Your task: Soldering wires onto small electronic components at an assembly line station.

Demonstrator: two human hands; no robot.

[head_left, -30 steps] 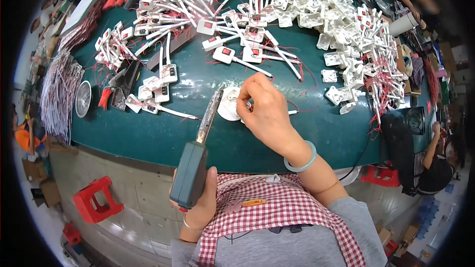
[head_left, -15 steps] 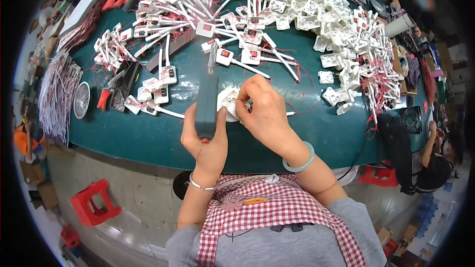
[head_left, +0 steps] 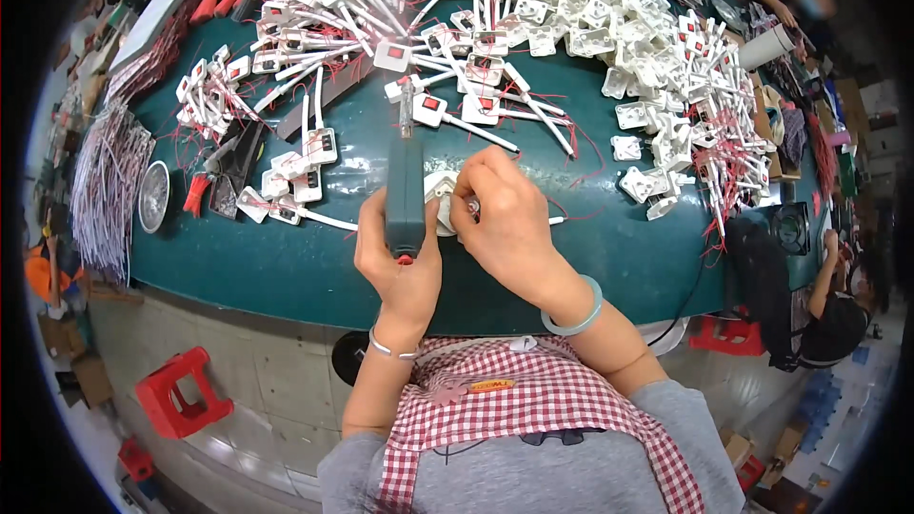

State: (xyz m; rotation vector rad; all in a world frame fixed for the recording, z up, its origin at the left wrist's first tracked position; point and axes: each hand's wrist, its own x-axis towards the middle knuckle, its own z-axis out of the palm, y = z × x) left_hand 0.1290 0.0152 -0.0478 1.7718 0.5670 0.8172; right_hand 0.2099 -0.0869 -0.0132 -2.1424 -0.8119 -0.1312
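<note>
While held upright, dark green electric screwdriver (head_left: 406, 192), white part (head_left: 444, 198) beside

Left hand (head_left: 400, 262) around green power screwdriver (head_left: 406, 192), right hand (head_left: 505, 219) on white part (head_left: 440, 192).

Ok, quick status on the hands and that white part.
Left hand gripping electric screwdriver. Right hand pinning white part on green table. Loose white parts beside it, none on it.

Brown cardboard boxes (head_left: 81, 376), floor, lower left
</note>
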